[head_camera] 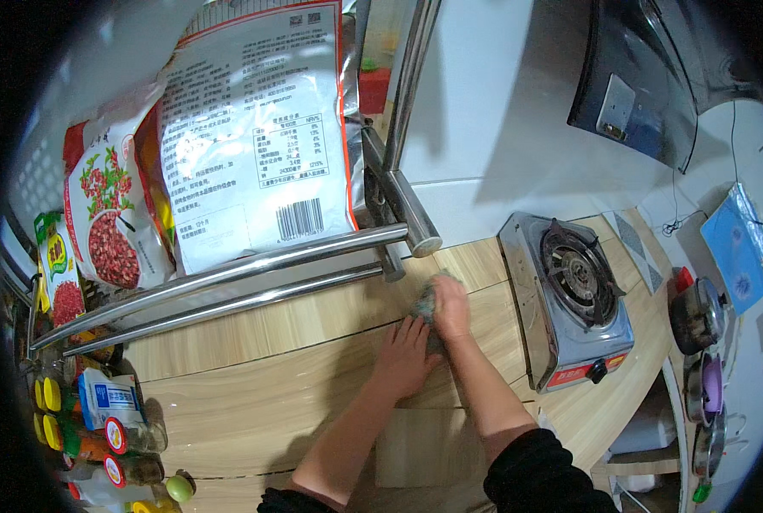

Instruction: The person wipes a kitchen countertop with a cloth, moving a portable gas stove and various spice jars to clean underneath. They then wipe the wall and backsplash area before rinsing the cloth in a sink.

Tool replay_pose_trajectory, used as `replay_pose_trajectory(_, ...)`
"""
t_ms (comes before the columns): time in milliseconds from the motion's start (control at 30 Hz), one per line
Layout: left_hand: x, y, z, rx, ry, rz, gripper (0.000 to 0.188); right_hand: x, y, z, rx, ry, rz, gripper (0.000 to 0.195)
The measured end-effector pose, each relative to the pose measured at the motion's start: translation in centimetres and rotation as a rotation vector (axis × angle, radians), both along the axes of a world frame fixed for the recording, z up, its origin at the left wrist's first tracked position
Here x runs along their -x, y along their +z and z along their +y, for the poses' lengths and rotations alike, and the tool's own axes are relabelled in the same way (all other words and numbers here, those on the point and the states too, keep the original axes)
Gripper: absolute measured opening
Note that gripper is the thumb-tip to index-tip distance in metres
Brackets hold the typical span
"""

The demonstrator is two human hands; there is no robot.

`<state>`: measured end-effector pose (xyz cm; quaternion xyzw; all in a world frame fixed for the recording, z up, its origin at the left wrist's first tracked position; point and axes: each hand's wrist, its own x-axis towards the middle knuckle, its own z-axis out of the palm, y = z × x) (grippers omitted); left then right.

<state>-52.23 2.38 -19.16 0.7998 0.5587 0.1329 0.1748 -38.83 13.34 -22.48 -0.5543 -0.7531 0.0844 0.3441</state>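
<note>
A greyish-green cloth (425,302) lies bunched on the wood-patterned tile counter (259,397), below the corner of the steel rack. My right hand (452,306) is closed over the cloth and presses it against the surface. Just left of it, my left hand (407,360) rests flat with its fingers stretched out, their tips touching the cloth's near edge. Part of the cloth is hidden under both hands. To the right of my hands stands a single-burner gas stove (577,301) with a black knob at its front.
A steel tube rack (291,250) above the counter holds a large printed bag (246,141) and a peppercorn bag (112,218). Several jars (134,436) and a green round fruit (179,488) stand at left. Pots (697,314) sit at far right, below a dark range hood (638,90).
</note>
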Motion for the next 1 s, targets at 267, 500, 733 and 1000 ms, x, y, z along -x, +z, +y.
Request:
replay_pose_trajectory(267, 1.8, -0.7, -0.3, -0.109, -0.016, 0.007, 0.061, -3.4, 0.7, 6.8, 0.057, -0.528, -0.121, 0.038)
replay_pose_trajectory(500, 2.5, 0.0, -0.2, -0.23, 0.174, -0.364, 0.058, 6.1, 0.9, 4.0, 0.363, 0.085, -0.219, 0.026)
replay_pose_trajectory(733, 5.0, -2.2, -0.4, -0.394, 0.458, -1.079, 0.054, 3.6, -0.3, 2.0, -0.09, 0.19, 0.117, 0.025)
replay_pose_trajectory(1000, 5.2, -2.0, -1.4, -0.359, 0.58, -1.19, 0.05, 10.8, 0.5, 0.6, 0.165, 0.185, -0.376, 0.021)
